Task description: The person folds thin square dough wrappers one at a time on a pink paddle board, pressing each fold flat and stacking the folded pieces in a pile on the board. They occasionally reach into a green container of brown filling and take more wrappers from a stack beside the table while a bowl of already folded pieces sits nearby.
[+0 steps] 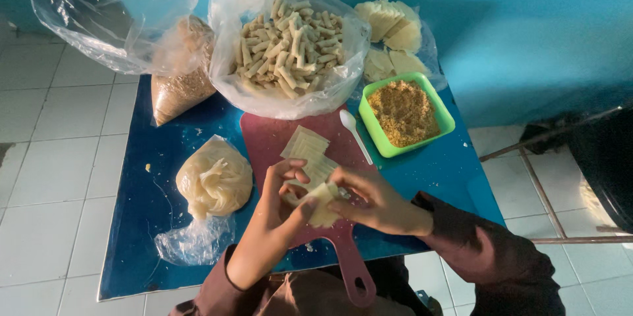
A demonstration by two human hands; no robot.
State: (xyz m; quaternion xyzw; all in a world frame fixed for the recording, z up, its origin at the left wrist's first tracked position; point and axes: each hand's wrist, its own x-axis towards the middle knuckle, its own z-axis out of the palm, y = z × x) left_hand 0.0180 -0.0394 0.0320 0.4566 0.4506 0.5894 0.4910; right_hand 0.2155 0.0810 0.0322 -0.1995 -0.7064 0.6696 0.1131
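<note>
A blue table [151,210] is seen from above, set on white floor tiles against a blue wall, and nearly all of it is taken up by supplies. At the far edge a wide clear bag of finished rolls [288,45] is heaped high, with a bag of brown crumbs [177,85] leaning just beside it on one side and a stack of pale wrapper sheets [390,26] on the other. Nearer in, a knotted bag of pale dough [213,179] is resting on the table, and a dark red cutting board [264,138] is laid down the middle with a few loose wrappers [306,148] on it. A green tub of crumb filling [404,113] is touching the board's far corner, a white spoon [355,132] lying beside it. Above the board's near end, a small folded wrapper [321,202] is held between both hands: the left hand [280,207] is curled around it with narrow fingers, the right hand [369,200] is pinching its other edge. The risk, as judged from here, lies in that thin sheet: it could be torn by too hard a pinch, or filling could be spilled onto the board if the fold is left loose. The tub could also be nudged by a sleeve.
</note>
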